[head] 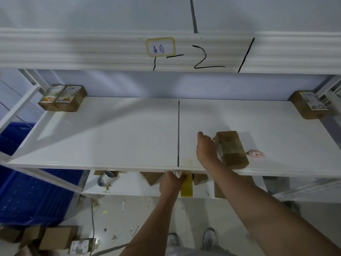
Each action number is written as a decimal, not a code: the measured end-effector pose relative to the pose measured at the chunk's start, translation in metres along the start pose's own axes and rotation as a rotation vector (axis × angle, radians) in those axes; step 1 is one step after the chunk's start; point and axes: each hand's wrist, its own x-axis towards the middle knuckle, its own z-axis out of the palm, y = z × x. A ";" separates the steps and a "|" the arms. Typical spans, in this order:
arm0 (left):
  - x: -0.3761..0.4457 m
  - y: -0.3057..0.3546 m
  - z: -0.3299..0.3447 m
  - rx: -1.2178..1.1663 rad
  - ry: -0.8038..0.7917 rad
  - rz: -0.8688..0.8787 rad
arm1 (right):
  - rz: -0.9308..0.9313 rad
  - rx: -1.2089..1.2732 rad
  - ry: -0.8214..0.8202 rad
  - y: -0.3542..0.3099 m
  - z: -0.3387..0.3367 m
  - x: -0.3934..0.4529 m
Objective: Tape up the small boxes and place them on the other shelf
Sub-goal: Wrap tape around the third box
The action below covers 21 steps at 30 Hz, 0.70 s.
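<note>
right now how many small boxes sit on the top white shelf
4. Two side by side at the back left corner, one at the back right corner, and one near the front edge beside the right hand. None look hidden.

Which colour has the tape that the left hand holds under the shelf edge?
Yellow. The tape hangs below the left hand, seen in the head view.

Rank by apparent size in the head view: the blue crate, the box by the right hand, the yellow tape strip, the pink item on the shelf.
1. Blue crate
2. Box, though it is nearer the camera, so only apparent
3. Tape strip
4. Pink item
</note>
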 end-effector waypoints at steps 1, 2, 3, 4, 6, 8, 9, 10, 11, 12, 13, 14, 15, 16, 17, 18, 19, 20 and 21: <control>-0.001 0.000 -0.004 0.015 0.010 0.006 | 0.007 0.006 0.020 0.003 -0.008 0.004; -0.003 0.002 -0.009 0.033 0.026 0.013 | 0.018 0.011 0.028 0.007 -0.014 0.008; -0.005 0.005 -0.014 0.067 0.051 0.020 | 0.029 0.020 0.029 0.011 -0.020 0.011; -0.006 0.009 -0.019 0.098 0.075 0.029 | 0.043 0.018 0.017 0.015 -0.026 0.012; -0.005 0.016 -0.027 0.129 0.110 0.034 | 0.056 0.015 0.015 0.024 -0.035 0.014; -0.006 0.025 -0.032 0.141 0.116 0.037 | 0.061 0.040 0.026 0.033 -0.043 0.014; -0.006 0.030 -0.033 0.149 0.121 0.042 | 0.061 0.034 0.031 0.037 -0.046 0.012; -0.008 0.036 -0.034 0.154 0.134 0.053 | 0.061 0.008 0.028 0.042 -0.050 0.011; -0.009 0.041 -0.034 0.154 0.147 0.067 | 0.057 -0.008 0.035 0.047 -0.054 0.010; -0.010 0.047 -0.033 0.147 0.159 0.085 | 0.059 -0.005 0.058 0.052 -0.056 0.009; -0.012 0.054 -0.033 0.135 0.169 0.098 | 0.069 0.017 0.079 0.058 -0.059 0.009; -0.013 0.062 -0.031 0.114 0.173 0.107 | 0.085 0.047 0.094 0.065 -0.062 0.008; -0.013 0.070 -0.029 0.091 0.157 0.111 | 0.109 0.072 0.101 0.070 -0.066 0.008; -0.013 0.080 -0.028 0.053 0.121 0.113 | 0.145 0.081 0.092 0.074 -0.070 0.008; -0.013 0.090 -0.024 0.013 0.064 0.114 | 0.174 0.083 0.090 0.081 -0.074 0.007; -0.015 0.101 -0.021 -0.029 0.003 0.116 | 0.195 0.077 0.084 0.088 -0.075 0.007; -0.016 0.112 -0.016 -0.066 -0.050 0.120 | 0.216 0.075 0.081 0.096 -0.075 0.007; -0.018 0.122 -0.011 -0.106 -0.085 0.122 | 0.253 0.096 0.051 0.104 -0.077 0.006; -0.020 0.130 -0.005 -0.156 -0.111 0.120 | 0.291 0.128 0.013 0.112 -0.076 0.006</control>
